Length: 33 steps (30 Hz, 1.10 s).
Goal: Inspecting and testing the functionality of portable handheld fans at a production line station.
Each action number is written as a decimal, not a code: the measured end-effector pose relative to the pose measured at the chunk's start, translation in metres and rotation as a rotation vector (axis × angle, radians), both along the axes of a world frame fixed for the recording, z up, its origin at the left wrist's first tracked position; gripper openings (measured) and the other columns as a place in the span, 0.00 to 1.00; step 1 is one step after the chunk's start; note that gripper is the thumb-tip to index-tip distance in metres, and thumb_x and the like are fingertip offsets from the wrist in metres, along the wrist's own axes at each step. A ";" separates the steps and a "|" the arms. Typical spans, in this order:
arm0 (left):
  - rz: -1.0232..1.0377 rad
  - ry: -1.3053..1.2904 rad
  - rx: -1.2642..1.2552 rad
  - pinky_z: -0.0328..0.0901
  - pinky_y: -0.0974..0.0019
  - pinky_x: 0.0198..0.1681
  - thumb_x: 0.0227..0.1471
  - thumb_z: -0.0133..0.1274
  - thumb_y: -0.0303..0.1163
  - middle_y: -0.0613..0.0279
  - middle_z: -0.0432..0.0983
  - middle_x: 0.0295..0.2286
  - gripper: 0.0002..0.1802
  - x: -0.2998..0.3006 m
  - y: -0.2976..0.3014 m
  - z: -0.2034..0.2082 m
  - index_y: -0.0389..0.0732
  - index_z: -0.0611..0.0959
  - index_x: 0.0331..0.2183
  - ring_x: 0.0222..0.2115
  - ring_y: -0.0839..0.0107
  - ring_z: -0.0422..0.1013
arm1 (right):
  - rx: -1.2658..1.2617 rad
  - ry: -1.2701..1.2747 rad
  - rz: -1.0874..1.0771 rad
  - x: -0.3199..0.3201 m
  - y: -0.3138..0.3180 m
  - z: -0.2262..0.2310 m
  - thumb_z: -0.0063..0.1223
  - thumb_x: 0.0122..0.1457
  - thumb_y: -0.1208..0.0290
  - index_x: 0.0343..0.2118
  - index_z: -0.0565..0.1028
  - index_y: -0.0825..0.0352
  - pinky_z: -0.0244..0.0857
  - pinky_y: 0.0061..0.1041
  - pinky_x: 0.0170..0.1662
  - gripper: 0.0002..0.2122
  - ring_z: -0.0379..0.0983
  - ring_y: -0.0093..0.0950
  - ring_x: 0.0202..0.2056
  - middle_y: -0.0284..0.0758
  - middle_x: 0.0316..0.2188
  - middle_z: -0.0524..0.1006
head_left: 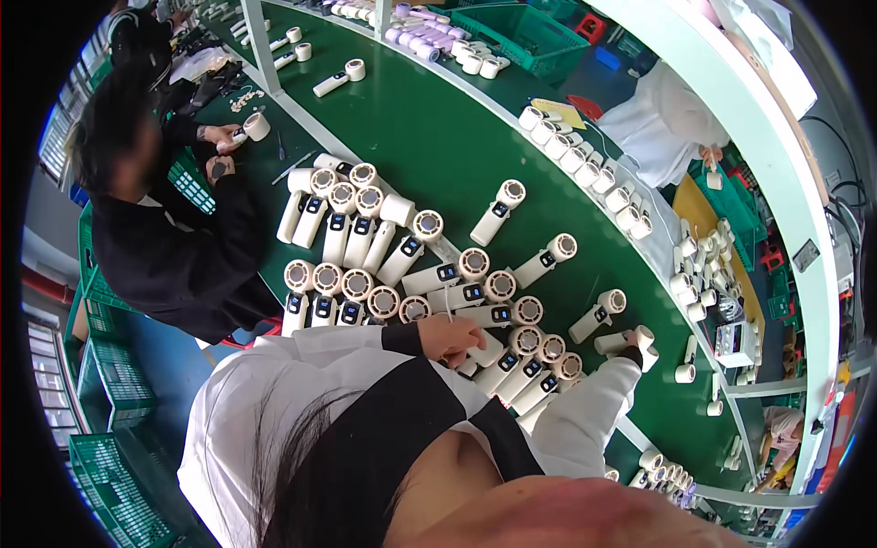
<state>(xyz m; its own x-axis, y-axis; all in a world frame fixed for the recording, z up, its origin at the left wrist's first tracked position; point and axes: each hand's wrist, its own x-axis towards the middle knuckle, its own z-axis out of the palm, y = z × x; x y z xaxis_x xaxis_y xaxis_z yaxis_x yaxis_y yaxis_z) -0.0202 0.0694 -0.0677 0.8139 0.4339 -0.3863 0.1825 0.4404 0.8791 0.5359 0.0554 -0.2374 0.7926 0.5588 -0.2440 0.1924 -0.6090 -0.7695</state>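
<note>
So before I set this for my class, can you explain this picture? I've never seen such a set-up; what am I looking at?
There's no machine here, just a person's bare hands. A wide fisheye camera on their head looks down, so straight edges bend.

The green table carries many cream handheld devices, probably small fans, with round heads; several have lit displays. The left hand is among the clustered ones; its grip is unclear. The right hand, partly hidden by its cuff, is at a separate cream device; I can't tell how firmly it is held.

On the left, a co-worker in dark clothes has another device in hand.
</note>
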 end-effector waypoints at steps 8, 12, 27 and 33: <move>-0.075 -0.223 0.175 0.56 0.72 0.18 0.44 0.42 0.29 0.59 0.68 0.24 0.08 0.064 -0.031 -0.008 0.38 0.71 0.30 0.16 0.75 0.61 | 0.715 0.456 -0.238 -0.251 -0.130 0.140 0.47 0.48 0.63 0.34 0.70 0.72 0.63 0.21 0.31 0.16 0.68 0.28 0.27 0.39 0.28 0.72; 0.209 -0.393 1.269 0.56 0.70 0.17 0.40 0.45 0.28 0.58 0.67 0.24 0.08 0.096 -0.075 -0.018 0.37 0.72 0.28 0.14 0.71 0.59 | 0.622 0.255 -0.094 -0.354 -0.147 0.157 0.49 0.47 0.66 0.30 0.72 0.73 0.60 0.15 0.29 0.13 0.66 0.23 0.25 0.36 0.24 0.73; -0.017 -0.204 -0.382 0.61 0.70 0.22 0.37 0.38 0.20 0.53 0.68 0.25 0.17 0.018 -0.134 0.018 0.35 0.66 0.36 0.19 0.66 0.65 | 0.833 0.399 -0.103 -0.409 -0.243 0.165 0.45 0.52 0.74 0.44 0.64 0.73 0.62 0.25 0.38 0.16 0.68 0.31 0.33 0.43 0.33 0.71; -0.108 -0.330 -0.319 0.62 0.67 0.24 0.35 0.34 0.17 0.50 0.68 0.25 0.25 0.005 -0.110 0.008 0.34 0.59 0.42 0.19 0.63 0.66 | 0.965 0.698 0.171 -0.424 -0.244 0.173 0.48 0.43 0.82 0.44 0.60 0.72 0.63 0.27 0.35 0.22 0.68 0.34 0.31 0.45 0.32 0.69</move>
